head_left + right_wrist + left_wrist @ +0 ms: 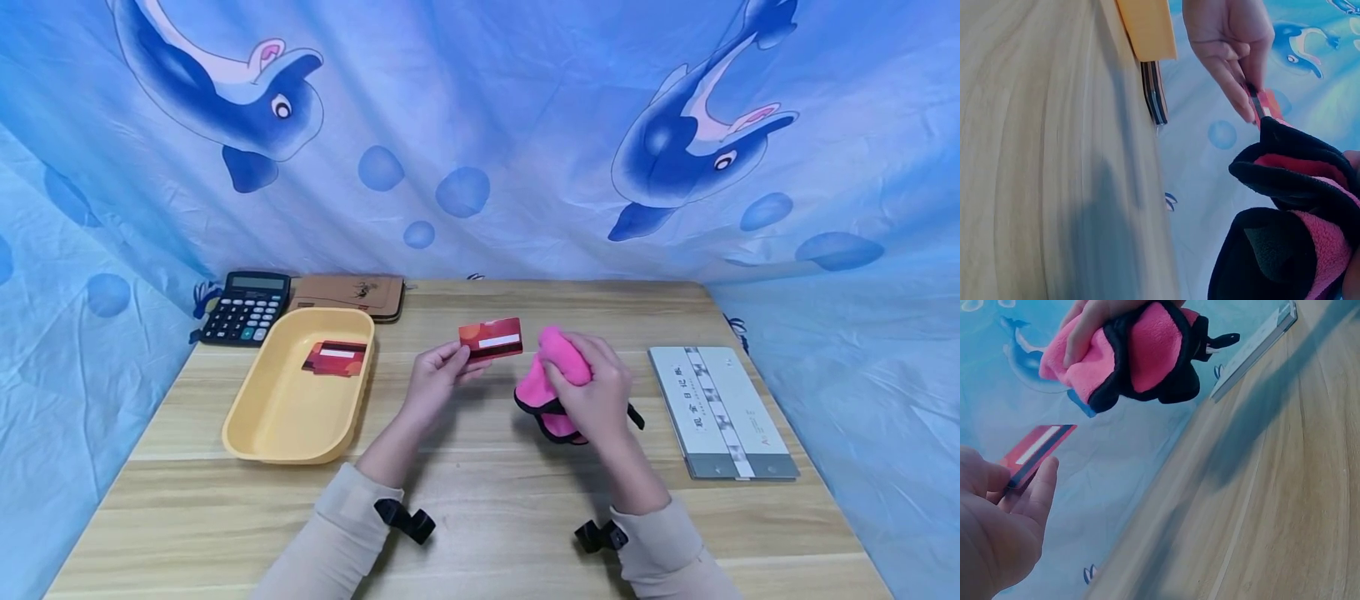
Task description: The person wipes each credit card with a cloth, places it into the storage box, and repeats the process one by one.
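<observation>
My left hand (437, 379) pinches a red bank card (491, 337) by its near left corner, its dark stripe and white strip facing up. In my right hand (598, 387) is a bunched pink cloth with black edging (534, 387), gripped from above. The left wrist view shows the cloth (1154, 350) hanging in folds, a black tab sticking out at its side. Card and cloth are held over the table, apart in the head view. More red cards (335, 360) lie in the yellow plastic tray (296, 429) to the left.
A black calculator (246, 308) and a brown notebook (348, 296) lie behind the tray. On the right lies a white and grey journal (723, 412). The wooden table (480, 500) ends at a blue curtain (517, 108) with dolphins. Black wrist mounts (405, 521) sit on both sleeves.
</observation>
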A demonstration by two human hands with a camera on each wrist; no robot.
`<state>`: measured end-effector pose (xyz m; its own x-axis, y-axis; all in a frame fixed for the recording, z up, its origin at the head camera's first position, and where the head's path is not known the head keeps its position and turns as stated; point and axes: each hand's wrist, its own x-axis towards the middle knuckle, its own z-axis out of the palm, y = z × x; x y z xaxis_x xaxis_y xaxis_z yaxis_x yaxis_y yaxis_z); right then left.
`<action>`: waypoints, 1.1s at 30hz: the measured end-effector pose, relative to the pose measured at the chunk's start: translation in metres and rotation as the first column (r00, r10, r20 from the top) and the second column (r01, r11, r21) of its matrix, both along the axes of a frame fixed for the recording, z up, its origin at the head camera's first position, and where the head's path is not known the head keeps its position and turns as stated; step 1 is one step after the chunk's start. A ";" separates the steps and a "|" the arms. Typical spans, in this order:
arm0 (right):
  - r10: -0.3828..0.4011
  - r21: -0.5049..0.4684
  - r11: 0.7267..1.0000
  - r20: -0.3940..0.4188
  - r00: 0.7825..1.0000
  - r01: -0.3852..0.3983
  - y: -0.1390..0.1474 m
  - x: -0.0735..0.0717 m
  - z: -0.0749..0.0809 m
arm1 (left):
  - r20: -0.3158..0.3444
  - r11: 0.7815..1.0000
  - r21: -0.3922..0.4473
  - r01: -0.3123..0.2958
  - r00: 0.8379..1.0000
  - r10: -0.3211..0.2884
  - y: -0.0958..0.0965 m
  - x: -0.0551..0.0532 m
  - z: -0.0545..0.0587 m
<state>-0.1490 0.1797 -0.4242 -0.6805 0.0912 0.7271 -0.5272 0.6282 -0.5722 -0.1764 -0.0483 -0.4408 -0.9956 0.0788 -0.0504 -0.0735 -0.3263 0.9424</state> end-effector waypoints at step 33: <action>0.088 0.154 0.984 0.050 0.995 -0.095 -0.046 0.005 0.000 | -0.171 0.941 -0.297 0.162 0.961 -0.219 0.023 0.012 -0.009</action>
